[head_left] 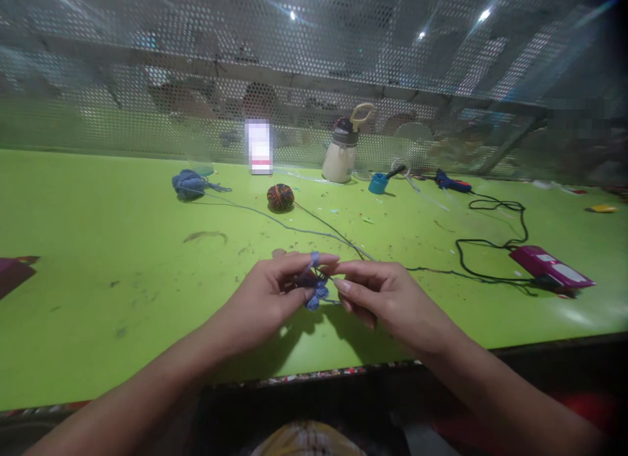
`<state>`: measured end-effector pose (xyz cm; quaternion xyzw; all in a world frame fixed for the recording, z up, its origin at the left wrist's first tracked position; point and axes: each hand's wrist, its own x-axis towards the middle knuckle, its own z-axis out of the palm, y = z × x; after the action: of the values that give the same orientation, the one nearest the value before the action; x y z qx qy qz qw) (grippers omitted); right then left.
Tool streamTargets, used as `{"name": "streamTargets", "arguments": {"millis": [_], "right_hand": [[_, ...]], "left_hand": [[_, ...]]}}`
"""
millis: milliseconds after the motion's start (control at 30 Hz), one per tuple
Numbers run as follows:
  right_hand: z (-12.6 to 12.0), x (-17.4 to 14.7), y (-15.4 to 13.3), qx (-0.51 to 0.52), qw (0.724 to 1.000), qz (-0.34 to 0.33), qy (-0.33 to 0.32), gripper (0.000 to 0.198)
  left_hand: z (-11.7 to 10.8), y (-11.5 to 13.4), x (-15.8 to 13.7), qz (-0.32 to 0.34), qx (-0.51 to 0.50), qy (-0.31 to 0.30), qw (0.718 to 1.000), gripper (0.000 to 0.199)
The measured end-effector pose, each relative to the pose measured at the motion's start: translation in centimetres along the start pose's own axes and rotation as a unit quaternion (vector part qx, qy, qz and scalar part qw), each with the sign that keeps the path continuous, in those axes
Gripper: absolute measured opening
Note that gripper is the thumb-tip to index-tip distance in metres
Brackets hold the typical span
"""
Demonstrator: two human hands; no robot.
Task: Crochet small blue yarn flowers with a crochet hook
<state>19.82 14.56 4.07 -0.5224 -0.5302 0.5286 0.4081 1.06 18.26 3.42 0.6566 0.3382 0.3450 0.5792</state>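
My left hand (282, 282) pinches a small blue yarn piece (318, 291) between thumb and fingers, with blue yarn wrapped round its index finger. My right hand (373, 289) is closed close beside it, thumb and fingertips pressed together at the edge of the yarn piece. Whatever thin thing those fingertips grip is too small to make out. A ball of blue yarn (188, 184) lies at the back left, its strand running toward my hands. Nearer the middle sits a multicoloured yarn ball (280, 197), and its dark strand also leads toward my hands.
Behind the green table (122, 260) rises a perforated metal screen (304, 57). Along the back stand a phone (259, 146), a cream bottle (340, 152) and a small blue pot (377, 183). At right lie a glue gun (452, 182), its black cord and a magenta box (552, 266).
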Motion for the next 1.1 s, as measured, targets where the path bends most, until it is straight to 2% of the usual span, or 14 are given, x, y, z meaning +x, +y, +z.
{"name": "streamTargets", "arguments": {"millis": [33, 100, 133, 167, 233, 300, 367, 433, 500, 600, 667, 833, 967, 1100], "right_hand": [[0.3, 0.1, 0.1, 0.011, 1.000, -0.001, 0.009, 0.025], [1.1, 0.1, 0.6, 0.074, 0.997, -0.008, 0.037, 0.022], [1.6, 0.1, 0.9, 0.119, 0.991, -0.013, 0.055, 0.021], [2.1, 0.0, 1.1, 0.176, 0.981, -0.019, 0.079, 0.022], [3.1, -0.2, 1.6, 0.238, 0.964, -0.033, 0.109, 0.024], [3.9, -0.4, 2.0, 0.298, 0.946, -0.043, 0.125, 0.022], [4.4, -0.6, 2.2, 0.328, 0.934, -0.057, 0.128, 0.019], [4.6, -0.7, 2.4, 0.321, 0.935, -0.077, 0.129, 0.017], [4.4, -0.9, 2.5, 0.295, 0.941, -0.100, 0.132, 0.015], [3.9, -1.1, 2.9, 0.242, 0.955, -0.124, 0.121, 0.014], [3.5, -1.3, 3.1, 0.209, 0.962, -0.135, 0.109, 0.015], [2.5, -1.8, 3.2, 0.120, 0.976, -0.152, 0.103, 0.025], [1.5, -2.2, 2.5, 0.036, 0.985, -0.136, 0.099, 0.022], [0.3, -2.5, 1.2, -0.045, 0.986, -0.141, 0.075, 0.023]], "left_hand": [[0.2, -0.1, -0.1, 0.048, 0.085, 0.016, 0.995, 0.033], [0.5, -0.5, -0.2, 0.143, 0.237, 0.049, 0.960, 0.034], [0.6, -0.7, -0.3, 0.179, 0.279, 0.059, 0.941, 0.035], [0.7, -0.9, -0.4, 0.203, 0.293, 0.066, 0.932, 0.034], [0.8, -0.9, -0.5, 0.220, 0.254, 0.079, 0.938, 0.030], [0.8, -0.6, -0.4, 0.180, 0.141, 0.095, 0.969, 0.021], [0.8, -0.3, -0.3, 0.089, -0.024, 0.106, 0.990, 0.015], [0.6, 0.0, 0.0, -0.009, -0.171, 0.100, 0.980, 0.016], [0.4, 0.3, 0.1, -0.062, -0.254, 0.075, 0.962, 0.032], [0.0, 0.6, 0.0, -0.078, -0.293, 0.034, 0.952, 0.076], [-0.1, 0.8, -0.1, -0.082, -0.304, 0.022, 0.949, 0.092], [-0.2, 0.9, -0.1, -0.097, -0.313, 0.000, 0.945, 0.084], [-0.3, 0.8, -0.1, -0.081, -0.283, 0.014, 0.956, 0.076], [-0.4, 0.9, -0.2, -0.061, -0.255, 0.005, 0.965, 0.078]]}}
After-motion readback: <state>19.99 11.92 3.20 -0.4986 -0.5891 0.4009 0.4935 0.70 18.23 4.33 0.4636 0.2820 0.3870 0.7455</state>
